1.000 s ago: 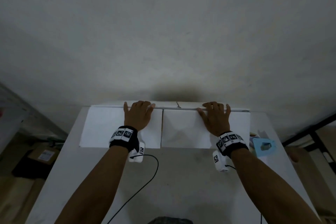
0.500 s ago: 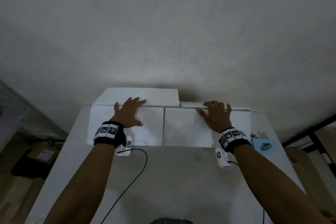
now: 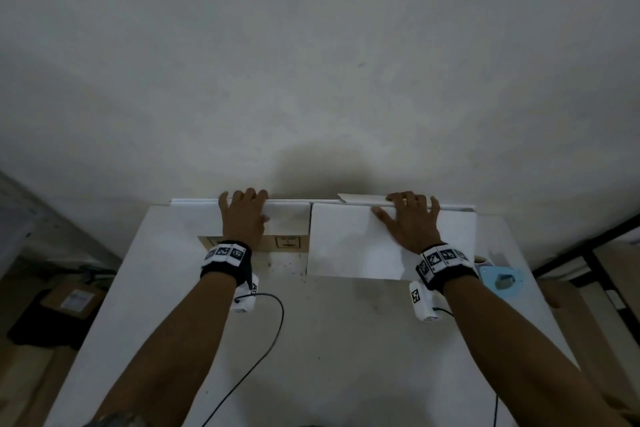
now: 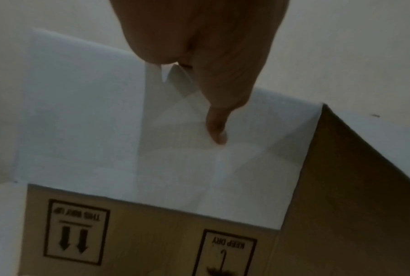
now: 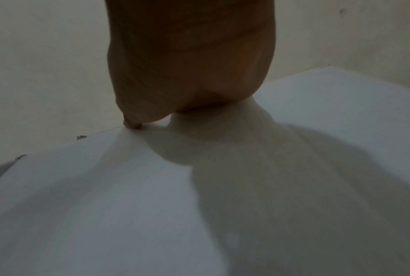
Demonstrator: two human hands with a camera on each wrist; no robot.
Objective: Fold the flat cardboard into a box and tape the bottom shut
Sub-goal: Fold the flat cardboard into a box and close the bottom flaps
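Note:
The cardboard (image 3: pixel 346 243) lies along the table's far edge against the wall, white on one face and brown on the other. My left hand (image 3: pixel 244 218) grips its left part at the top edge, fingers over the far side and thumb (image 4: pixel 218 130) on the white flap (image 4: pixel 81 112). Below that flap a brown panel (image 3: pixel 287 242) with printed handling symbols (image 4: pixel 76 231) shows. My right hand (image 3: pixel 410 224) lies flat on the right white panel (image 5: pixel 128 205), fingertips at its far edge. The left fingers are hidden in the left wrist view.
The white table (image 3: pixel 311 357) ends at the wall (image 3: pixel 311 80). A light blue object (image 3: pixel 500 279) sits at the table's right edge. A black cable (image 3: pixel 266 340) trails from my left wrist. A brown box (image 3: pixel 74 298) lies on the floor at left.
My left hand shifted right along the far edge. The white flap that stood up behind it half a second ago now hangs toward me, and the brown panel shows. The right hand stayed put.

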